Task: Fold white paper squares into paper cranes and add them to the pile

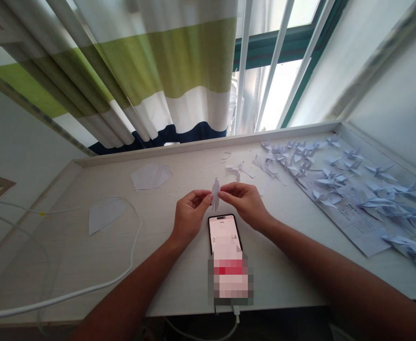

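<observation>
Between my two hands, just above the tabletop, a small folded white paper piece (216, 193) stands upright, narrow and pointed at its top. My left hand (190, 210) pinches its left side between thumb and fingers. From the other side, my right hand (245, 201) pinches its right edge the same way. A phone (225, 237) with a lit screen lies right below the hands, part of it blurred out. Beyond the fingers are curled paper strips (233, 173) and small scraps.
Many folded paper cranes (330, 180) spread over the right side, some on a printed sheet (362, 227). Paper sheets (151, 176) lie at the back left, another sheet (106, 213) nearer. A white cable (137, 237) loops across the left of the table (179, 289).
</observation>
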{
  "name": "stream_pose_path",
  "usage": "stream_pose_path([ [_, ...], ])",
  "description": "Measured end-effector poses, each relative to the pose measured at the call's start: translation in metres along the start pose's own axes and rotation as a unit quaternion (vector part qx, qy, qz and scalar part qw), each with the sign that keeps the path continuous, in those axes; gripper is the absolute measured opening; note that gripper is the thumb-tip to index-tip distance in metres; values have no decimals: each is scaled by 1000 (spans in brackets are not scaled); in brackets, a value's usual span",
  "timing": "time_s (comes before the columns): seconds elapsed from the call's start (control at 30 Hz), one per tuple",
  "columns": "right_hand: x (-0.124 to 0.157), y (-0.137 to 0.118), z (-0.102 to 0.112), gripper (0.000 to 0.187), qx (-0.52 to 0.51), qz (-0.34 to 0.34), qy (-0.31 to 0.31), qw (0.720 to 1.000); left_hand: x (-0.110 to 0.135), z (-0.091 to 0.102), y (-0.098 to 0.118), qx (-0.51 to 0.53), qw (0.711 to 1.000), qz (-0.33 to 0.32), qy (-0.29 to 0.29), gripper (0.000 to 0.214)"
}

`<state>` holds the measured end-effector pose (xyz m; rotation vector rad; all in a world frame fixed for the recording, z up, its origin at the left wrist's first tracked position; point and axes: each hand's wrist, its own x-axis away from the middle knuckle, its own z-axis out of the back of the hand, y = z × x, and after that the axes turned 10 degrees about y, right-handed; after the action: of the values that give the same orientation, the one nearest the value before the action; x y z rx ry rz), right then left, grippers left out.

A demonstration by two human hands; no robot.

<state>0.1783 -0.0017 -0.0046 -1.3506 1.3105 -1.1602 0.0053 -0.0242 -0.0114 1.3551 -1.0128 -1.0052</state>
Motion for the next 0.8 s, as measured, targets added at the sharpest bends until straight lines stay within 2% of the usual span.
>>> stream_pose_path([
  [0.17, -1, 1, -2, 35, -41, -46, 3, 998, 0, -1, 0, -3, 1000, 2, 1, 28],
  [0.3, 0, 3, -3, 33, -27, -37, 6, 999, 0, 0, -1, 0, 1000, -5, -13, 25],
  [0.53, 3, -1, -4, 34, -36, -62, -14, 997, -1, -1, -4, 22, 1000, 18, 8, 25],
  [0.8, 6, -4, -3, 23, 44, 9, -21, 999, 3, -4, 0, 33, 999, 10, -21, 29],
])
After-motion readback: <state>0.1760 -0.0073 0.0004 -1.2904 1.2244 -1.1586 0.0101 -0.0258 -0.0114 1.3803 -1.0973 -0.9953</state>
